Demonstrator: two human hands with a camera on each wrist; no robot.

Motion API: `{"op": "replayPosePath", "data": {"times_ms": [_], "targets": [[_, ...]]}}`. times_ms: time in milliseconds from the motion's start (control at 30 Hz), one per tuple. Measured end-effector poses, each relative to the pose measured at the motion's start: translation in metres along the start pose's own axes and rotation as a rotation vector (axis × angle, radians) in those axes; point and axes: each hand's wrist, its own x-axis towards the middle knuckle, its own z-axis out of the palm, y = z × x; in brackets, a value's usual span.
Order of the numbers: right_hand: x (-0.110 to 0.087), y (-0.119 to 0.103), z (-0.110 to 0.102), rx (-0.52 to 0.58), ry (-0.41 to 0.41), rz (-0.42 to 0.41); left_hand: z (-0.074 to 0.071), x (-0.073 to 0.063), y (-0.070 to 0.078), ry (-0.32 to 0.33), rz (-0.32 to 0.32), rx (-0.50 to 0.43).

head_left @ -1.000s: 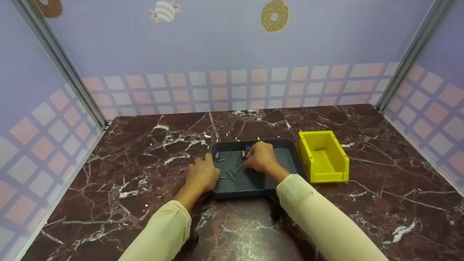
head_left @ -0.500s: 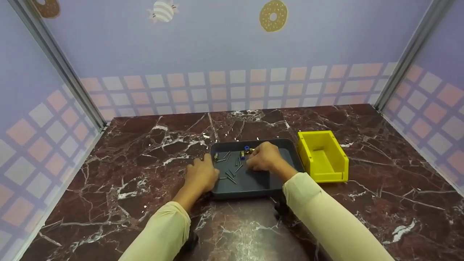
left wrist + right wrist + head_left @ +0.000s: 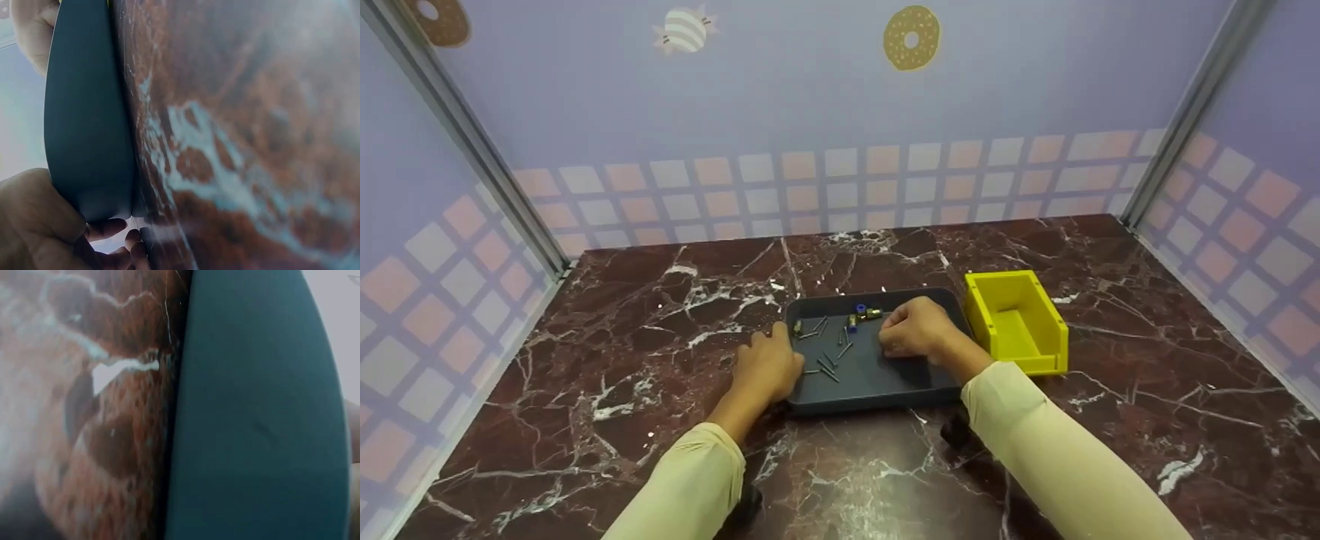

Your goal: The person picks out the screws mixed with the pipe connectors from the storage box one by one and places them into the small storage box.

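My left hand [image 3: 769,366] holds the left side of a dark grey tray [image 3: 877,384]. In the left wrist view the fingers [image 3: 107,229] curl round the tray's corner. Over the tray's right half is my right hand [image 3: 915,330], fingers bent and tips facing down; whether they pinch something is hidden. Several slim metal screws [image 3: 827,369] lie scattered in the left half. Brass pneumatic fittings with blue ends [image 3: 852,324] sit near the back, and a small brass piece [image 3: 798,328] lies at the left wall. The right wrist view shows mostly the tray's outer wall [image 3: 259,405].
A yellow open-front bin [image 3: 1016,322] stands right beside the tray. The table is dark red marble [image 3: 660,337] with white veins and small white flecks behind the tray. Panel walls [image 3: 840,105] close off the back and both sides.
My right hand has drawn back to the right, away from the fittings and screws, uncovering a brass fitting. My left hand stays at the tray's left side. The head view has shifted slightly.
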Motion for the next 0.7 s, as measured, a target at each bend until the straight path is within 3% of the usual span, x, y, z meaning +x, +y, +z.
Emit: {"op": "replayPosePath", "data": {"times_ms": [267, 500, 700], "targets": [[-0.012, -0.006, -0.015, 0.004, -0.022, -0.068, 0.000, 0.002, -0.002, -0.008, -0.028, -0.028], [-0.023, -0.013, -0.035, 0.023, -0.022, -0.086, 0.000, 0.002, -0.001, -0.010, -0.008, -0.028], [-0.035, -0.020, -0.053, 0.105, -0.037, -0.093, -0.001, 0.002, -0.001, -0.022, -0.007, -0.019]]}}
